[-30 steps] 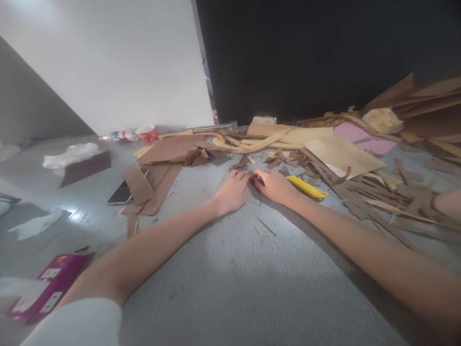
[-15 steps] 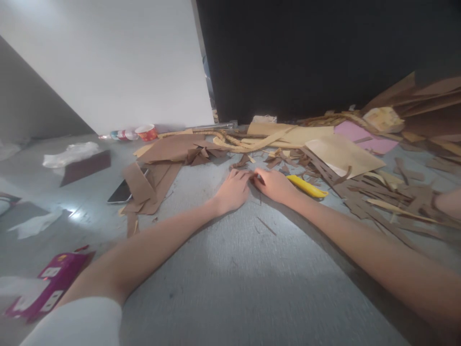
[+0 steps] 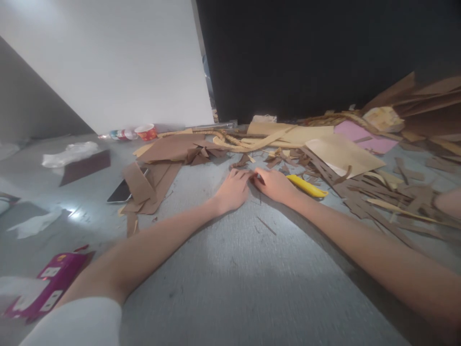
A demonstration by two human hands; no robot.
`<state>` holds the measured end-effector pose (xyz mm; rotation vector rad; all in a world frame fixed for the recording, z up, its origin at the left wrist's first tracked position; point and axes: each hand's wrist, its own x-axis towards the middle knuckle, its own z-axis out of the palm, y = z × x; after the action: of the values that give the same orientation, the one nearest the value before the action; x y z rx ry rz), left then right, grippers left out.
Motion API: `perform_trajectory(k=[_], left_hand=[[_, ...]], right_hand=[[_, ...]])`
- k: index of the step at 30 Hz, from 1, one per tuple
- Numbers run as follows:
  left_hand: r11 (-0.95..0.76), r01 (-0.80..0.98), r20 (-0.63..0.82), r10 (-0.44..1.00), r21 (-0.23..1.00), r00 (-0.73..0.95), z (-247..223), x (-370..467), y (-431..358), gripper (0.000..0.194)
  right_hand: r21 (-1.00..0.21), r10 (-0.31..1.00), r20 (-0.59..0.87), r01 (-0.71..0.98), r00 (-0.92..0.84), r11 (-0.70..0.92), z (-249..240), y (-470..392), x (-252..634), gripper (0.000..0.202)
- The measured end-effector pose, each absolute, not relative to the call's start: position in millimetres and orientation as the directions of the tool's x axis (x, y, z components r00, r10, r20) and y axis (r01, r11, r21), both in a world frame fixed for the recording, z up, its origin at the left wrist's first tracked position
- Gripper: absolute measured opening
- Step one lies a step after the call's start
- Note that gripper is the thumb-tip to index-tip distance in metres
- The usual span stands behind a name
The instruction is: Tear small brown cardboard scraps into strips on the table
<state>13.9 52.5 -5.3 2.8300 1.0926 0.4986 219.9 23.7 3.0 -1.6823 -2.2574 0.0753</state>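
My left hand rests on the grey table, its fingers bent down over a small brown strip that looks twisted. Touching it fingertip to fingertip, my right hand pinches the dark end of what seems to be the same strip. Most of that piece is hidden beneath the fingers. A yellow tool, perhaps a cutter, lies beside my right wrist. Thin brown scraps are scattered in front of my hands.
Brown sheets partly cover a phone on the left. Cut strips, tan sheets and pink paper crowd the right. A red paper cup stands far left, a purple tissue pack near left. Another person's hand shows at right.
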Motion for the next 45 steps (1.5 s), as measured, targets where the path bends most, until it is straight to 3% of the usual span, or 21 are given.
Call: perform_trajectory(k=[45], left_hand=[[-0.741, 0.647, 0.263, 0.67, 0.179, 0.694, -2.6, 13.7, 51.7, 0.055]], right_hand=[[-0.236, 0.945, 0.214, 0.926, -0.247, 0.295, 4.2, 22.9, 219.5, 0.026]])
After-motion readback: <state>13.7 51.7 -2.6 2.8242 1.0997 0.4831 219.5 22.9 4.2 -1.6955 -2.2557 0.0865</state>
